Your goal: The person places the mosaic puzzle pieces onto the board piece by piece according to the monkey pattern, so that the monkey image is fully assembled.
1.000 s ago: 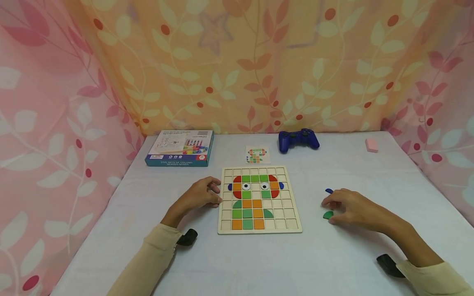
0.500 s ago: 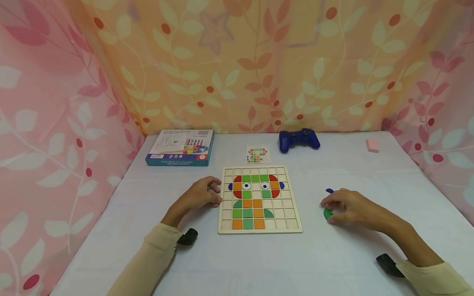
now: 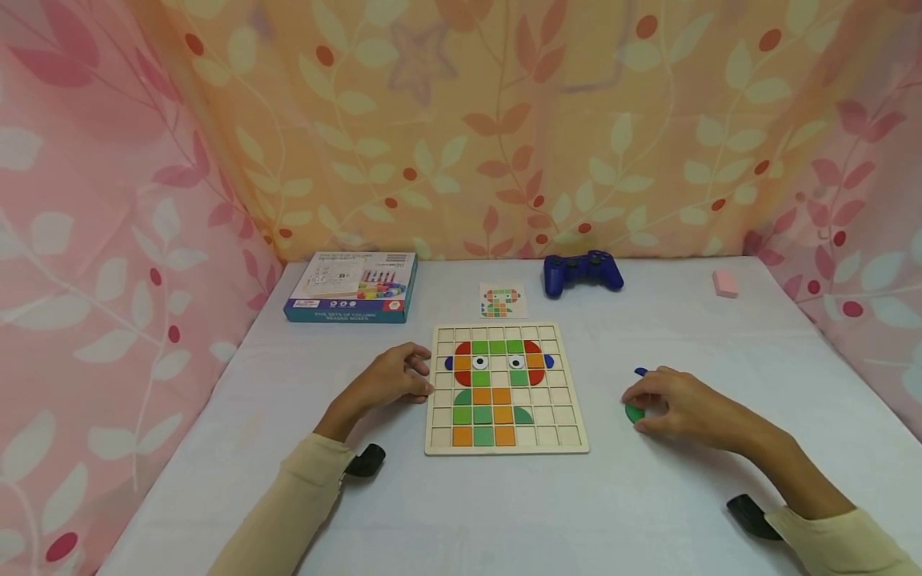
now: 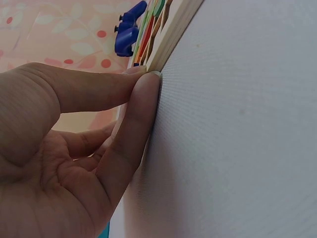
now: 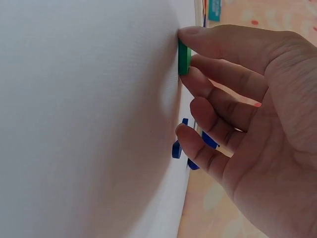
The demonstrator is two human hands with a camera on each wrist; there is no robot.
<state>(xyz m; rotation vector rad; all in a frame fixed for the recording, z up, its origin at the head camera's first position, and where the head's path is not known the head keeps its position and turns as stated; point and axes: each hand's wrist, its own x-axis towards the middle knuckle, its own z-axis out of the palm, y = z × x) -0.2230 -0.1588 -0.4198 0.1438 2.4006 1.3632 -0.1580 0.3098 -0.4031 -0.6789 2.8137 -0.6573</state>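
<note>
The wooden grid board (image 3: 547,394) lies mid-table, with red, orange, green and blue tiles and two eye tiles forming a figure. Against its left edge rest the thumb and finger of my left hand (image 3: 392,376), its other fingers loosely bent in the left wrist view. My right hand (image 3: 684,406), right of the board, pinches a green rounded tile (image 5: 184,58) at table level between thumb and fingertip. Just beyond its fingers lies a small blue tile (image 3: 640,371). The right wrist view shows blue pieces (image 5: 177,148) near my lower fingers, partly hidden.
Behind the board lies a picture card (image 3: 503,302) with a similar figure. A blue game controller (image 3: 583,273) is at the back, a pink block (image 3: 725,283) farther right. At the back left sits a flat box (image 3: 350,288). Patterned curtains (image 3: 461,128) enclose the table.
My right thumb and finger have closed on the green tile, which has shifted slightly left and away from me. The left hand and board stay put.
</note>
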